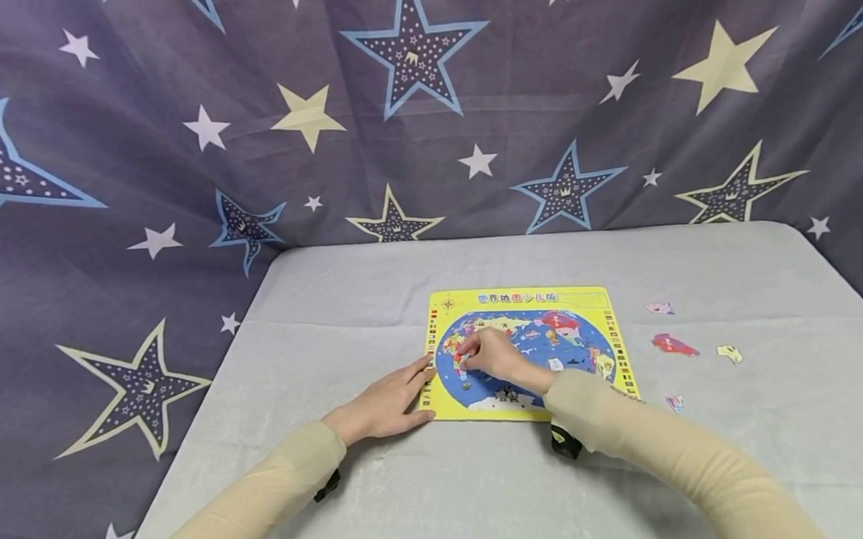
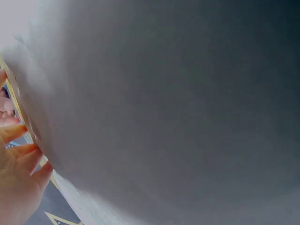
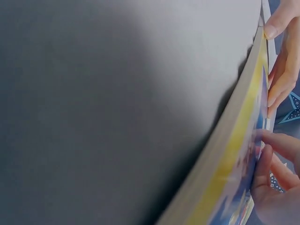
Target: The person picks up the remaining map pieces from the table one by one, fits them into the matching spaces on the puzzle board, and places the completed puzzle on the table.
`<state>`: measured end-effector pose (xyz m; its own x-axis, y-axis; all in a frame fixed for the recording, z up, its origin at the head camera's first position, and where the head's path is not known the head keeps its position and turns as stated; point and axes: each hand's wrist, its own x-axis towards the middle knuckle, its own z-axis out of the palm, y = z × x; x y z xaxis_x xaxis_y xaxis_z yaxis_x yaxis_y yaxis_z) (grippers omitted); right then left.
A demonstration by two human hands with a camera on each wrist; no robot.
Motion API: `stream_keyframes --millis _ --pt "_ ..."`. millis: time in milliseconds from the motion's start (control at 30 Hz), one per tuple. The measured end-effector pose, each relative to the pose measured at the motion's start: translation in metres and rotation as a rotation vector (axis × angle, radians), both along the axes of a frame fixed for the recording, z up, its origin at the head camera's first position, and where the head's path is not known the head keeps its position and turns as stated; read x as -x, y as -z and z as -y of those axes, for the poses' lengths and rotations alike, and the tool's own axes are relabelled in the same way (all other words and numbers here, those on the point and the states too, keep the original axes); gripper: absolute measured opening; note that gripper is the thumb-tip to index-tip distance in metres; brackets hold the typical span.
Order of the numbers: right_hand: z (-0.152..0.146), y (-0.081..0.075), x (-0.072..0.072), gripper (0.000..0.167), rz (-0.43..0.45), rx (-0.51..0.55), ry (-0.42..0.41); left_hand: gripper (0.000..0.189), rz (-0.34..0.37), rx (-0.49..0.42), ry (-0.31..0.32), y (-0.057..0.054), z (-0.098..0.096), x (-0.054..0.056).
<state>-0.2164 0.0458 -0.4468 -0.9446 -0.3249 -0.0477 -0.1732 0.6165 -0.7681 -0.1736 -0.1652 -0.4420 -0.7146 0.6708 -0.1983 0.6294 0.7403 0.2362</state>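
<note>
Yellow-rimmed, the map board is lying on the desk, loose pieces to its right, the left hand, grip spread, apparently steadying the board's left edge while the right hand is bending over it, any pinch impossible to tell.

One drape, dusky purple, printed with white, cream and blue-edged stars, hangs behind one pale grey table, far corners rounded.

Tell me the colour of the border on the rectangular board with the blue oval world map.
Its border is yellow; the head view shows it best.
</note>
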Motion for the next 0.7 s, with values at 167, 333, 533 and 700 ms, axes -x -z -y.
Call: stream_keyframes --millis 167,333,533,700 --pt "-0.002 -0.001 -0.001 0.014 -0.005 0.038 -0.016 0.068 -0.001 -0.001 -0.001 0.0 0.0 0.0" --pt "-0.009 -0.005 -0.003 0.016 -0.008 0.123 -0.075 0.068 -0.001 0.005 -0.005 0.0 -0.001 0.0" --pt "-0.022 -0.015 -0.006 0.019 0.048 0.163 -0.133 0.068 -0.006 0.005 -0.003 0.001 -0.001 -0.001" --pt "-0.034 -0.027 -0.009 0.022 0.043 0.111 -0.161 0.068 -0.012 0.008 -0.005 0.0 0.0 -0.001"
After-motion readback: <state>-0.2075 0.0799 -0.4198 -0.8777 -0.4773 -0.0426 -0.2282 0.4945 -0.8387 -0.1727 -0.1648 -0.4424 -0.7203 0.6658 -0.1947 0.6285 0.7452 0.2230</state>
